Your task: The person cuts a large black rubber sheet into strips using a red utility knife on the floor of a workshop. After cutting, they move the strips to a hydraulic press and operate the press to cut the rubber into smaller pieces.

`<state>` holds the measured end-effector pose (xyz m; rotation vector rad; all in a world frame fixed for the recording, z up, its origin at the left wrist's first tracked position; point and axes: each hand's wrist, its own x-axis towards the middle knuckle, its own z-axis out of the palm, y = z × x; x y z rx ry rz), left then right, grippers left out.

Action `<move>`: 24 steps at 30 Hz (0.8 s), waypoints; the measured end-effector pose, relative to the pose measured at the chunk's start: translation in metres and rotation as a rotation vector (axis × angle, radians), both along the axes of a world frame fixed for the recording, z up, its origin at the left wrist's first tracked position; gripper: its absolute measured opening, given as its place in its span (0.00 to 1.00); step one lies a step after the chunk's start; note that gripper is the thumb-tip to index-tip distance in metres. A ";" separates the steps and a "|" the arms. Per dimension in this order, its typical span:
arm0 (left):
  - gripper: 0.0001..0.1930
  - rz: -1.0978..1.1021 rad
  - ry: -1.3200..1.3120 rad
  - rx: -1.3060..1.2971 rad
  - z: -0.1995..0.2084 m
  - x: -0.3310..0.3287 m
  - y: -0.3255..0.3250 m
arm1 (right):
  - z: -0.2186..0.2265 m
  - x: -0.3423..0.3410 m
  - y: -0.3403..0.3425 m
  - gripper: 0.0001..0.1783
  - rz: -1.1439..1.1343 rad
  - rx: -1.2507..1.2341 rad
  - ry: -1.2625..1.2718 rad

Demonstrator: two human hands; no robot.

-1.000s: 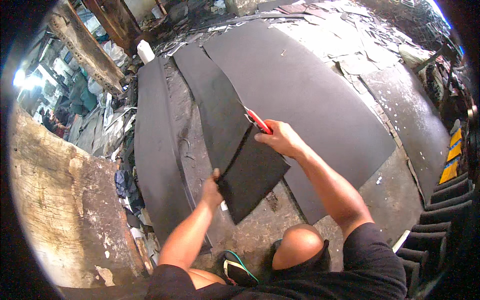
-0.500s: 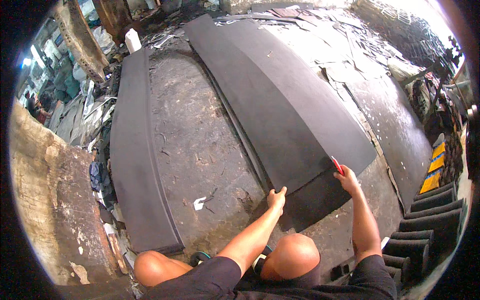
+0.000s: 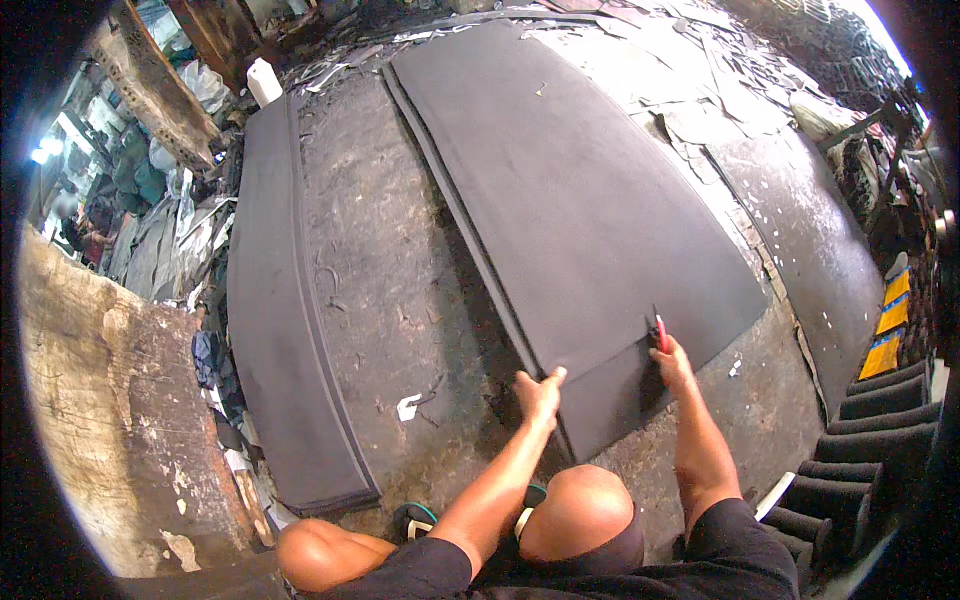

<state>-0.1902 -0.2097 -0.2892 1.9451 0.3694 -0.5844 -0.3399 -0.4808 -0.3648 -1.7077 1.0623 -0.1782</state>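
A broad stack of dark grey-black foam-like sheets (image 3: 590, 210) lies on the floor in front of me, its layered edge on the left. My left hand (image 3: 540, 398) grips that edge near the close end, thumb on top and fingers at the side. Farther right, my right hand (image 3: 674, 362) is closed around a slim red-handled knife (image 3: 661, 333), its thin tip pointing away from me just above the sheets. A crosswise line runs over the top between the two hands. Whether the tip touches the surface, I cannot tell.
A narrower stack of dark strips (image 3: 275, 300) lies at left. Dark rolls (image 3: 885, 425) stand at the right beside yellow-and-blue pieces (image 3: 887, 330). Offcuts (image 3: 640, 60) litter the far side. A white jug (image 3: 264, 82) and wooden posts (image 3: 155, 85) are at far left.
The shifted top sheet now lies flat, and the two-toned step across the stack is gone. My right hand has moved slightly left, and its knife points more directly away from me.
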 end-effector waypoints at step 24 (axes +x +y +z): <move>0.28 -0.181 -0.329 0.607 -0.041 0.038 0.118 | 0.017 0.082 0.163 0.17 0.112 -0.532 0.073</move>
